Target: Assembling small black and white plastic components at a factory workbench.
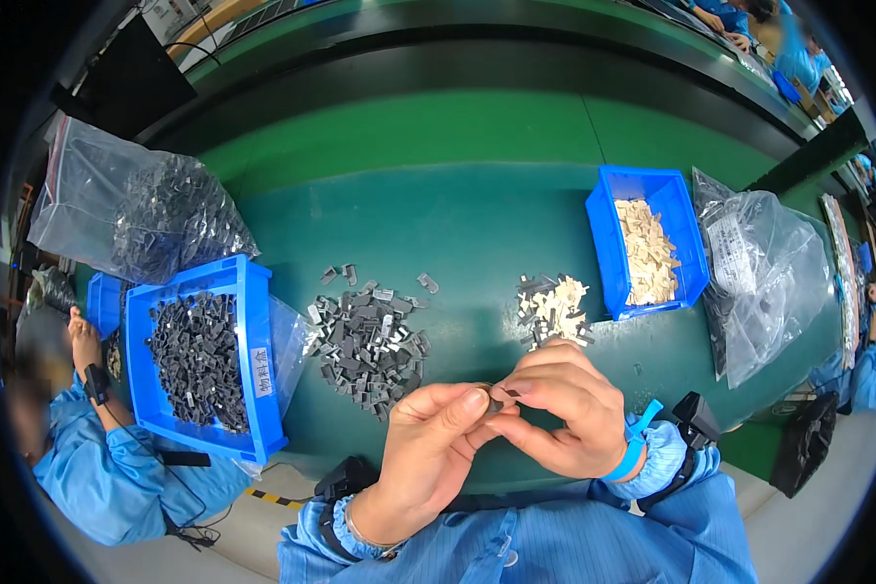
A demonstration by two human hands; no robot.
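My left hand (436, 440) and my right hand (566, 409) meet in front of me, above the near edge of the green table. Between the left thumb and fingers is a small dark piece (494, 404), mostly covered by the fingertips. The right thumb and forefinger pinch at a tiny dark bit (513, 392) right beside it; its kind is too small to tell. Beyond my left hand lies a loose pile of dark grey plastic pieces (370, 341). A smaller mixed pile of cream and dark pieces (555, 310) lies just past my right hand.
At left stands a blue bin (253, 365) of dark pieces, with a clear bag (156, 209) of dark parts behind it. A smaller blue bin (608, 243) with cream pieces stands at right, beside another plastic bag (764, 273). A co-worker (117, 467) sits at far left.
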